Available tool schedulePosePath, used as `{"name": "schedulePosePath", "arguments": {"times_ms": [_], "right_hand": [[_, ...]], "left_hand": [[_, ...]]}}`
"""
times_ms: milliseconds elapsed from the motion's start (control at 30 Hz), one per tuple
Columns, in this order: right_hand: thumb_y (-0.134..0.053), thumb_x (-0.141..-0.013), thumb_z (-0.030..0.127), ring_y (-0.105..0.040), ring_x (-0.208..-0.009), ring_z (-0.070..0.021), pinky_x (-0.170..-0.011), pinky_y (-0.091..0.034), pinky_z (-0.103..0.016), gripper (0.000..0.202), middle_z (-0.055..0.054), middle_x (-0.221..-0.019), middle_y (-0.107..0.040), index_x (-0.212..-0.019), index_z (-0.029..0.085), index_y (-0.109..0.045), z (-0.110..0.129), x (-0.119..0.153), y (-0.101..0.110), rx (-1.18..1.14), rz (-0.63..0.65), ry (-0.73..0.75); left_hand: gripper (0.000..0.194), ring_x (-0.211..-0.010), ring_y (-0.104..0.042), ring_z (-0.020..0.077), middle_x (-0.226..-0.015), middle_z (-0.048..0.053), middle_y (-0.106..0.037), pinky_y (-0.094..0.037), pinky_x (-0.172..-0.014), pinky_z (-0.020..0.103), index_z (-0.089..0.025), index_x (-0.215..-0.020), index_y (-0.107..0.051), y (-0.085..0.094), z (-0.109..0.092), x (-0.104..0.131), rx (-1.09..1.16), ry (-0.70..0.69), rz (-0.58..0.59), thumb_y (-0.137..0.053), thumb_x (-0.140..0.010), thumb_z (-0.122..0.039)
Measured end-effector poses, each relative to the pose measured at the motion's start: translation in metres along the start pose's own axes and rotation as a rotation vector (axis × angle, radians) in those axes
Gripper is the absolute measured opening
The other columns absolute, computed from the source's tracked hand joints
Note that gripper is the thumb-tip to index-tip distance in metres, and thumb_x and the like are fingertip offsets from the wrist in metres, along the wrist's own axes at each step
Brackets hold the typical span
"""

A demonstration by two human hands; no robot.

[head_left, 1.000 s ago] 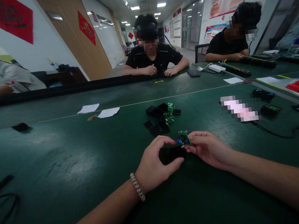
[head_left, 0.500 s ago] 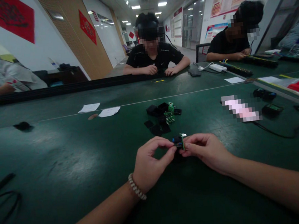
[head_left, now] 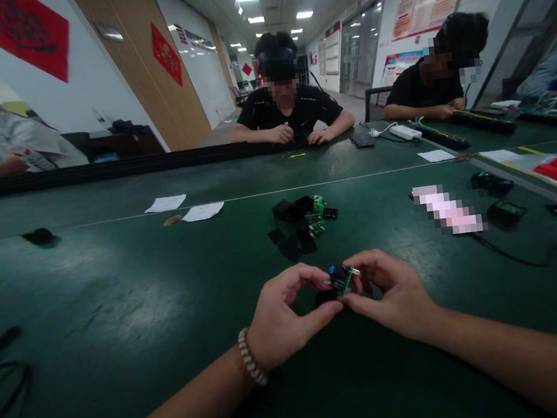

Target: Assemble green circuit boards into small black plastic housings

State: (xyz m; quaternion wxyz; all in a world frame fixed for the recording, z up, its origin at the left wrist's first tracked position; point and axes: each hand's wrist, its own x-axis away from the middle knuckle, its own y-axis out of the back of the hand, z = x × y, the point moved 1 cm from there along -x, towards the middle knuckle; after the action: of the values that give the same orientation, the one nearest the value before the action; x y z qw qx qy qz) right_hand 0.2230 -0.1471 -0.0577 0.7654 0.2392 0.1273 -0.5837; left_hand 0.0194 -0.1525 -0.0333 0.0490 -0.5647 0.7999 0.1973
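Note:
Between my two hands is a small green circuit board [head_left: 341, 281] with dark and blue components and a silvery connector on its right side. My left hand [head_left: 285, 312], with a beaded bracelet [head_left: 251, 358] at the wrist, grips its left side between thumb and fingers. From the right, my right hand [head_left: 393, 293] holds the board's edge with thumb and curled fingers. Just beyond lies a pile of black plastic casing parts [head_left: 286, 209], with more green circuit boards [head_left: 316, 225] at its right. Flat black pieces [head_left: 290, 246] lie at the pile's near side.
The green table [head_left: 133, 306] stretches around my hands. Paper slips [head_left: 203, 211] lie beyond on the left. To the right are a blurred-out pink-and-white item [head_left: 447, 208] with a cable, and black devices [head_left: 506, 211]. A black cable [head_left: 11, 380] lies far left. Co-workers [head_left: 290, 110] sit across the table.
The circuit board has been turned from nearly edge-on to tilted, showing more of its components. My fingers have spread wider around it, and both thumbs have shifted lower.

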Motion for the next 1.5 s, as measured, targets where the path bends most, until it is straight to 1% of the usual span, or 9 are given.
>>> {"name": "schedulePosePath", "arguments": {"times_ms": [133,567,633,733,800,967,1100,1167,1500], "right_hand": [[-0.077,-0.078,0.020,-0.065,-0.070,-0.0143,-0.062,-0.058,-0.029,0.030,-0.004,-0.092,-0.067,-0.104,0.022,-0.062,-0.002,0.000,0.001,0.067,0.005,0.073],[-0.075,-0.075,0.016,-0.067,-0.065,-0.0159,-0.056,-0.059,-0.029,0.032,-0.003,-0.082,-0.068,-0.105,0.020,-0.063,0.006,-0.001,-0.001,0.113,-0.039,0.067],[-0.076,-0.075,0.017,-0.067,-0.066,-0.0159,-0.058,-0.059,-0.029,0.032,-0.003,-0.084,-0.067,-0.105,0.021,-0.063,0.005,-0.001,0.001,0.104,-0.034,0.049],[-0.077,-0.076,0.018,-0.066,-0.070,-0.0160,-0.061,-0.060,-0.030,0.036,-0.004,-0.090,-0.066,-0.108,0.022,-0.062,0.004,-0.003,0.004,0.102,-0.037,0.028],[-0.076,-0.075,0.016,-0.066,-0.075,-0.0169,-0.064,-0.061,-0.032,0.038,-0.005,-0.096,-0.064,-0.110,0.022,-0.062,0.004,-0.004,0.006,0.115,-0.046,0.036],[-0.073,-0.075,0.011,-0.063,-0.101,-0.0232,-0.076,-0.061,-0.034,0.039,-0.011,-0.116,-0.056,-0.112,0.021,-0.065,0.005,-0.008,0.006,0.108,-0.094,0.104],[-0.069,-0.078,0.009,-0.066,-0.100,-0.0210,-0.085,-0.061,-0.036,0.050,-0.008,-0.111,-0.061,-0.125,0.024,-0.058,0.002,-0.007,0.006,0.032,-0.082,0.087],[-0.068,-0.080,0.009,-0.067,-0.099,-0.0202,-0.087,-0.061,-0.037,0.055,-0.008,-0.110,-0.062,-0.130,0.026,-0.053,0.002,-0.006,0.006,0.002,-0.081,0.078],[-0.065,-0.080,0.006,-0.062,-0.106,-0.0240,-0.086,-0.060,-0.041,0.042,-0.010,-0.116,-0.058,-0.118,0.023,-0.064,0.009,-0.008,0.007,0.127,-0.060,0.179]], "left_hand": [[0.019,-0.086,-0.068,0.0201,-0.091,0.007,-0.070,-0.056,-0.081,0.036,-0.015,-0.091,-0.066,0.000,0.002,-0.001,0.015,0.006,0.007,-0.078,-0.077,-0.021],[0.018,-0.087,-0.067,0.0189,-0.092,0.005,-0.068,-0.055,-0.081,0.034,-0.016,-0.095,-0.063,-0.001,0.008,0.000,-0.021,-0.069,0.006,-0.074,-0.081,-0.021],[0.032,-0.093,-0.065,0.0205,-0.100,0.006,-0.067,-0.054,-0.086,0.038,-0.018,-0.106,-0.060,0.001,0.008,0.000,-0.087,-0.060,0.016,-0.076,-0.079,-0.025],[0.073,-0.106,-0.060,0.0264,-0.118,0.009,-0.061,-0.050,-0.094,0.047,-0.022,-0.127,-0.050,0.002,0.008,-0.001,-0.259,-0.016,0.040,-0.087,-0.065,-0.035],[0.085,-0.109,-0.058,0.0298,-0.123,0.010,-0.058,-0.050,-0.093,0.050,-0.024,-0.130,-0.047,0.001,0.010,-0.001,-0.358,0.028,0.080,-0.090,-0.058,-0.038],[0.055,-0.101,-0.061,0.0261,-0.111,0.007,-0.062,-0.052,-0.089,0.048,-0.022,-0.120,-0.053,-0.001,0.014,-0.003,-0.402,0.083,0.107,-0.079,-0.071,-0.022],[0.041,-0.105,-0.061,0.0234,-0.114,0.007,-0.059,-0.054,-0.091,0.043,-0.022,-0.114,-0.056,0.000,0.015,-0.003,-0.317,-0.013,0.021,-0.069,-0.076,-0.011],[0.040,-0.108,-0.060,0.0236,-0.117,0.007,-0.056,-0.056,-0.090,0.042,-0.023,-0.113,-0.057,0.001,0.016,-0.002,-0.287,-0.054,-0.012,-0.066,-0.077,-0.008],[0.040,-0.113,-0.058,0.0252,-0.120,0.009,-0.052,-0.053,-0.096,0.047,-0.023,-0.114,-0.060,0.000,0.016,-0.003,-0.215,-0.121,-0.053,-0.067,-0.078,-0.008]]}}
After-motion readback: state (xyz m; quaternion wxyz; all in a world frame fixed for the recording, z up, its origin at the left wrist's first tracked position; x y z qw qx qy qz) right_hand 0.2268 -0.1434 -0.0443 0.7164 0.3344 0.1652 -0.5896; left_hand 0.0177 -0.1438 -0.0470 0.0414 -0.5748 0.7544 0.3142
